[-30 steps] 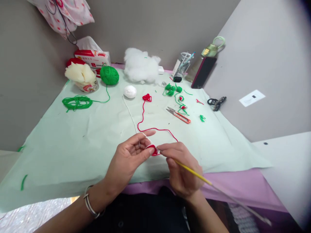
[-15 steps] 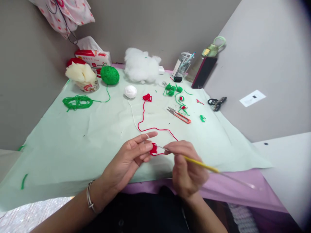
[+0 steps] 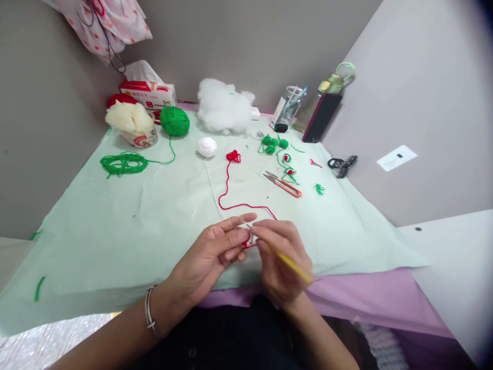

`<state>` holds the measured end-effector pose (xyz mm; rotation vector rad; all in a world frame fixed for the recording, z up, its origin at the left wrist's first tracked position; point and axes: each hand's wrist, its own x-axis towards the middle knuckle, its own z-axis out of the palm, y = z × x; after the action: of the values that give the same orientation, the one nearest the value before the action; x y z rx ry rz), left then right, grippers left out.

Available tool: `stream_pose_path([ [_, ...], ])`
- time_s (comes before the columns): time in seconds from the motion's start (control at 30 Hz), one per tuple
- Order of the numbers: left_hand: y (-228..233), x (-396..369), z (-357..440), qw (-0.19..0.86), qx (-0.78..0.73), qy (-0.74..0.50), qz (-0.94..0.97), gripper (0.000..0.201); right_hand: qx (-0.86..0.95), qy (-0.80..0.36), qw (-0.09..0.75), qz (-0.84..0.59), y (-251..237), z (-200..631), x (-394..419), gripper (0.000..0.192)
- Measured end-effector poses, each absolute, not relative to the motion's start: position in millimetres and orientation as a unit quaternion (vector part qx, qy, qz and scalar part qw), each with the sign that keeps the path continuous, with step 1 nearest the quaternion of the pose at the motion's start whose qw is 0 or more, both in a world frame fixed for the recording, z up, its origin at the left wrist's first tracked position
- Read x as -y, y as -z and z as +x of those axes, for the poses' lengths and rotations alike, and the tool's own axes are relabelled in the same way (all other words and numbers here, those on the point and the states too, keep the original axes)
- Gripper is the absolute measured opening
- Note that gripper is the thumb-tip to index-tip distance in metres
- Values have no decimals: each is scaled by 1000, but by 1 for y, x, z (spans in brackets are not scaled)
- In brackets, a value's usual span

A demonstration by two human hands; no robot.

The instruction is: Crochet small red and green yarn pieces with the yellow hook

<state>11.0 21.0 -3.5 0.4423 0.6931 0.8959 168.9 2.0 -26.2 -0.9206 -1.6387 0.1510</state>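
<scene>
My left hand [image 3: 210,254] pinches a small red crochet piece [image 3: 249,241] between thumb and fingers, just above the near edge of the pale green table cover [image 3: 115,221]. My right hand [image 3: 283,257] grips a yellow crochet hook [image 3: 292,266], its tip pushed in at the red piece, where the two hands touch. A red yarn strand [image 3: 227,190] runs from the piece back to a small red tangle [image 3: 233,155]. A white strand [image 3: 211,185] leads to a white yarn ball [image 3: 207,146].
Orange-handled snips [image 3: 284,184] lie beyond my right hand. Small green crochet bits [image 3: 273,144], a green yarn ball [image 3: 174,121], a loose green coil [image 3: 124,163], white stuffing [image 3: 224,110], a tissue box [image 3: 148,92], a pen cup [image 3: 288,108] and a dark phone [image 3: 321,117] stand along the back.
My right hand has moved left and closed in on my left hand, swinging the hook's long tail out of sight. The red piece is now mostly hidden between the fingers.
</scene>
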Motion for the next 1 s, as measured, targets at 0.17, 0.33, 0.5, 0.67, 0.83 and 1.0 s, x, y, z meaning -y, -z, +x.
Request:
stream_pose_path([
  [0.17, 1, -23, 10, 773, -348, -465, 257, 31, 577, -293, 657, -387, 16, 167, -7, 21],
  [0.33, 2, -19, 11, 741, -360, -464, 325, 37, 589, -307, 634, -396, 21, 167, -8, 17],
  [0.5, 2, -20, 8, 739, -360, -467, 326, 35, 529, -406, 640, -383, 22, 172, -10, 17],
  [0.67, 1, -17, 6, 736, -372, -460, 329, 35, 523, -444, 639, -348, 17, 174, -12, 22],
  [0.83, 2, -16, 6, 721, -378, -468, 342, 30, 604, -364, 608, -365, 15, 182, -3, 22],
  [1.0, 4, -16, 9, 700, -392, -482, 353, 34, 771, -103, 513, -364, 16, 181, 3, 27],
])
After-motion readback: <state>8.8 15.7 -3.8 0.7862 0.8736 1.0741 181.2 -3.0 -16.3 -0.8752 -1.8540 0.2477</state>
